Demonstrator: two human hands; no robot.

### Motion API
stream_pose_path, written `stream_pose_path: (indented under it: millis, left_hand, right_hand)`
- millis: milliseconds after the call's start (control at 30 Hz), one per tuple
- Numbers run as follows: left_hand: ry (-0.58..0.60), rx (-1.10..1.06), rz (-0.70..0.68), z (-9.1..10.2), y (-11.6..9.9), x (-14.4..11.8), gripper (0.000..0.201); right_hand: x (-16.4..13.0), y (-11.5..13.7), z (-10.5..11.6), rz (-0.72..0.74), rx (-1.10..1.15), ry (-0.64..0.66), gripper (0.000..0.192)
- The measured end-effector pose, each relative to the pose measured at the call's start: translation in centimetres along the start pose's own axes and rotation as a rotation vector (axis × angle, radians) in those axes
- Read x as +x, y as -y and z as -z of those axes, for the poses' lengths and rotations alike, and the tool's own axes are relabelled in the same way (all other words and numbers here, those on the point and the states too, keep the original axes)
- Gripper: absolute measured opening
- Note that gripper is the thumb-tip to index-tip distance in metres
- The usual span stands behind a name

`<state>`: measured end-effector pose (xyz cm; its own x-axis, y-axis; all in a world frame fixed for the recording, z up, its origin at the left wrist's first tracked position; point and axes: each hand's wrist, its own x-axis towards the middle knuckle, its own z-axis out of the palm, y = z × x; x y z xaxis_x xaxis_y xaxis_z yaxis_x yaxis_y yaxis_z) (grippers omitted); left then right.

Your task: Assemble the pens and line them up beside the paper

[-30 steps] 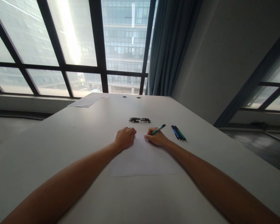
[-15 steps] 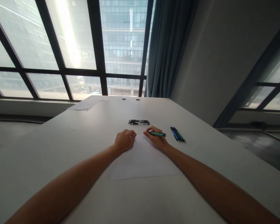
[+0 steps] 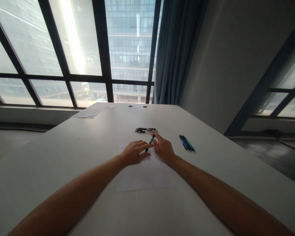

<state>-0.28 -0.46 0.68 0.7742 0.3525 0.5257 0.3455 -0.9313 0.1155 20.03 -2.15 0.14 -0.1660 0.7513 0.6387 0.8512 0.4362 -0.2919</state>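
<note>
The slim green-and-black ballpoint pen (image 3: 151, 141) lies slanted between both hands over the white paper sheet (image 3: 142, 173) on the pale grey bench (image 3: 64, 154). The right hand (image 3: 163, 148) has its fingers spread, forefinger extended along the pen's far end — touching it rather than clamped. The left hand (image 3: 135, 152) rests flat, fingertips at the pen's near end. Passing it cleanly calls for one hand to pinch the barrel firmly before the other lets go. Just beyond the fingertips lie black pens (image 3: 145, 130); right of the right hand, a cluster of blue and green pens (image 3: 186, 143).
</note>
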Motion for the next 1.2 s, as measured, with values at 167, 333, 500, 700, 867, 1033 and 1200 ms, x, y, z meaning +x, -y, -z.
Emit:
stream_pose_path:
  millis: [167, 333, 500, 700, 867, 1033, 1200]
  left_hand:
    - [0.010, -0.085, -0.071, 0.0, 0.1, 0.1, 0.045]
    - [0.018, -0.123, -0.075, 0.0, 0.1, 0.1, 0.040]
    - [0.021, -0.127, -0.051, 0.1, 0.1, 0.0, 0.037]
    - [-0.008, -0.057, 0.002, -0.4, 0.3, -0.3, 0.054]
    - [-0.016, 0.096, 0.141, -0.7, 0.3, -0.2, 0.027]
    - [0.041, 0.167, 0.224, -0.3, 0.1, 0.1, 0.022]
    - [0.049, 0.138, 0.219, -0.5, 0.4, 0.0, 0.021]
  right_hand:
    - [-0.1, -0.1, 0.1, -0.015, 0.111, 0.032, 0.046]
    - [-0.1, -0.4, 0.1, 0.025, 0.201, 0.041, 0.045]
    - [-0.1, -0.3, 0.0, -0.002, 0.290, 0.027, 0.042]
    - [1.5, -0.7, 0.6, -0.274, 0.595, -0.181, 0.036]
    - [3.7, -5.6, 3.9, -0.417, 0.424, -0.269, 0.044]
    - [2.9, -12.3, 7.5, -0.534, -0.197, -0.180, 0.032]
    - [1.4, -16.5, 7.9, -0.778, -0.379, 0.033, 0.024]
